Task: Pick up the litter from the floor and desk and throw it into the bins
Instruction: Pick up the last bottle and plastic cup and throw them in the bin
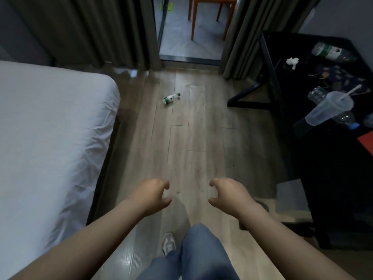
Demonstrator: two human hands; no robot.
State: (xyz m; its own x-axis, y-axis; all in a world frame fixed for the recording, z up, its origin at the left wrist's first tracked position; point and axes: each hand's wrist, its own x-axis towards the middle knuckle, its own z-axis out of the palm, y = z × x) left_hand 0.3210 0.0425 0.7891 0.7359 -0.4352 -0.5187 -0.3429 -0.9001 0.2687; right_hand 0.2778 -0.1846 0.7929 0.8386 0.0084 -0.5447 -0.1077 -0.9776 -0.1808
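A white-sheeted bed (pixel 50 128) fills the left side, and a wooden floor (pixel 201 138) runs from near to far between it and a black counter (pixel 333 158) on the right. Grey curtains (pixel 80 27) hang at the far end, with a wooden chair (pixel 212 9) beyond the gap between them.

Both arms reach forward over the near floor. The left hand (pixel 151 196) and right hand (pixel 228 194) hover side by side, apart, fingers loosely curled and holding nothing.

On the counter a large plastic bottle (pixel 331 52) with a green label lies on its side at the far end, its long axis roughly left to right. Nearer, a clear lidded cup (pixel 329 110) lies tilted, its straw pointing far-right, and a blue-capped bottle (pixel 347 120) lies just beside it, cap toward the near right.

A small green-labelled bottle (pixel 171 99) lies on the far floor, well apart from both hands. Its long axis runs near-left to far-right, with the cap at the far-right end.

A crumpled white tissue (pixel 292 62) sits on the counter's far left part.
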